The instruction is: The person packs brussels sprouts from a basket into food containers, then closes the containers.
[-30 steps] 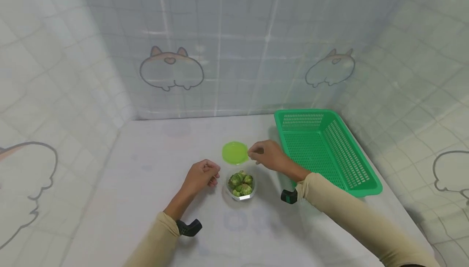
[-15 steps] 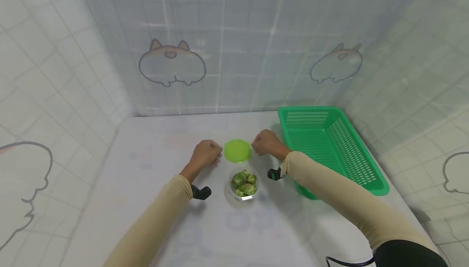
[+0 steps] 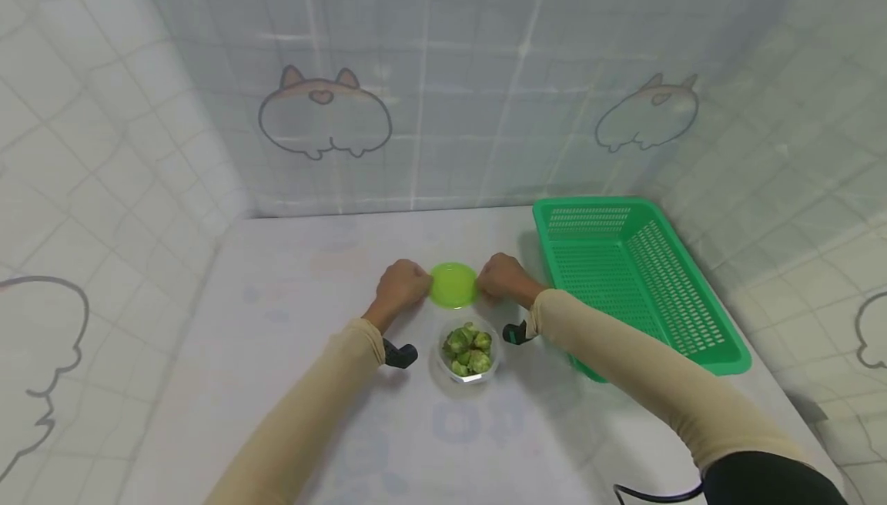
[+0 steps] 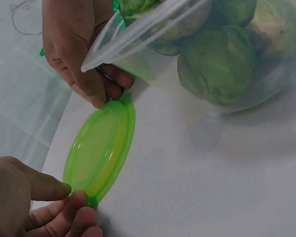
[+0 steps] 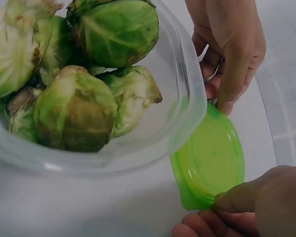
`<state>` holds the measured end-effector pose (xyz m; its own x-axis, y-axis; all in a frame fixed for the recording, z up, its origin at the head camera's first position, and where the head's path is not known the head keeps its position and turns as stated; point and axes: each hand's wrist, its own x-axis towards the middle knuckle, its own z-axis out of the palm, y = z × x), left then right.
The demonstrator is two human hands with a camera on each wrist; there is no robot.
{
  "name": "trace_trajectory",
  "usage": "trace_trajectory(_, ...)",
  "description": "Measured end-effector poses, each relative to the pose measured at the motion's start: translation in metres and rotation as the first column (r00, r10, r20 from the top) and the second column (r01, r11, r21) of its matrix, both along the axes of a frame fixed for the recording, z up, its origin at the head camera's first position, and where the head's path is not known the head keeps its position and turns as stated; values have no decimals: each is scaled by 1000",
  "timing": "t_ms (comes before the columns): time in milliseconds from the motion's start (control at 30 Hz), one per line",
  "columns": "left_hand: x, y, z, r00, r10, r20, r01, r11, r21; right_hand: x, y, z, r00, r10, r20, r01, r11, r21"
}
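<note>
A light green plastic lid [image 3: 453, 285] is held by its two opposite edges. My left hand [image 3: 405, 285] pinches its left edge between thumb and fingers, as the left wrist view shows up close, with the lid [image 4: 96, 153] tilted there. On the other side my right hand [image 3: 506, 278] pinches the right edge, thumb on top, in the right wrist view. Just nearer to me than the lid stands a clear plastic bowl [image 5: 187, 94], uncovered. Several Brussels sprouts [image 3: 467, 348] lie inside it, some with browned leaves [image 5: 84, 118].
A green perforated basket [image 3: 624, 274] sits at the right, beyond my right forearm. A white cloth covers the table [image 3: 312, 351]. Pale sheets with animal drawings hang behind [image 3: 326, 116] and along both sides. A black cable [image 3: 658, 499] lies near the front right.
Both hands have moved in to the lid's edges, the left one forward and right from beside the bowl. They now pinch the lid. The bowl stays on the table.
</note>
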<state>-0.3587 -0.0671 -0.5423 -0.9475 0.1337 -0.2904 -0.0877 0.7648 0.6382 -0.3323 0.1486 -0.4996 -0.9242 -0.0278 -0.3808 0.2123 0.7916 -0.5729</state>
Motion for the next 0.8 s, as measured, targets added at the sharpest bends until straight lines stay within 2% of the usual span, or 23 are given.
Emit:
trace_trajectory(300, 2, 3, 3, 999, 36, 3, -36, 999, -3, 0, -1, -3, 999, -38, 0, 38, 999, -39)
trace_trajectory(800, 6, 1, 5, 997, 77, -9, -77, 996, 36, 0, -5, -1, 995, -95, 1, 95, 995, -30)
